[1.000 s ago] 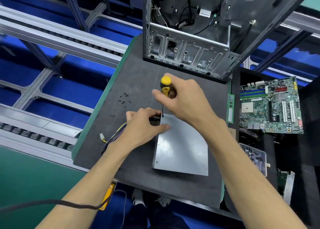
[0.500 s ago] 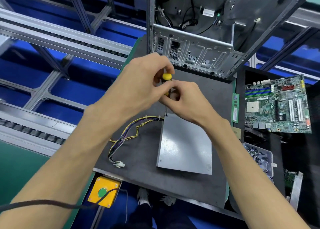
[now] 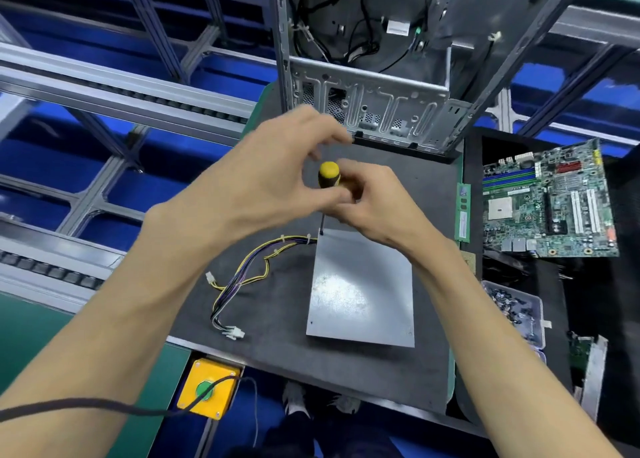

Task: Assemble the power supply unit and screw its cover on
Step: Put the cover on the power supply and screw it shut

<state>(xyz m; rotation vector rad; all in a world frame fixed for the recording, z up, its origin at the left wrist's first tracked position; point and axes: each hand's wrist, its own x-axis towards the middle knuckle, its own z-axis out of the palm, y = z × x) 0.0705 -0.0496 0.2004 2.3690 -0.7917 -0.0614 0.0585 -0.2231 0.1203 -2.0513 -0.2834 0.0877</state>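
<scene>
**Driving a screw at the far left corner of the cover**

The fingers of the right hand [image 3: 367,205] are curling round the lower part of the screwdriver [image 3: 329,177], grasping its black and yellow handle. The left hand [image 3: 273,180] is coming to the handle from the other side; its thumb and first fingers are bent toward the yellow cap, but I cannot tell if they are really pinching it or only touching it. I think the two hands are working together so that the tool is staying upright while it is turning.

The thin shaft is going straight down from the handle, and its tip is standing on the far left corner of the power supply unit [image 3: 360,291]. A screw there is too small to see.

The unit is lying flat on the dark desk [image 3: 277,364], near its right edge, with the front edge of the desk just beyond it. The cover is plain grey metal, a little shiny in the middle, with small holes at the near corners. It is looking closed already. A bundle of wires [image 3: 242,274], yellow, black and purple, is coming out from the far left side and is curving over the desk to white plugs.
</scene>
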